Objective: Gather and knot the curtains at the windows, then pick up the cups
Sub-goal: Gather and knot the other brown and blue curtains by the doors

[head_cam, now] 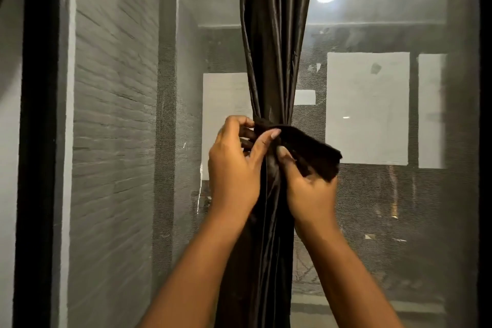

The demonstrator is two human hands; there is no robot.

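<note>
— Holding anything right now?

— Yes, I am gripping the dark curtain [274, 34], which is hanging gathered into one narrow bunch straight up from my hands and falling on down between my forearms. A dark fabric band [306, 149] is wrapping around the bunch just at my fingertips.

— Which hand is doing what?

— My left hand [234, 165] is curling its fingers round the band's left end, with the thumb pressing on top of it. My right hand [308, 189] is pinching the band's loose flap, which is sticking out to the right above its knuckles.

— And around you?

— Beyond my hands a mesh window screen [372, 208] is filling the view. A grey brick wall [114, 114] is showing to the left of my left hand, with a black window frame [37, 141] further left.
</note>
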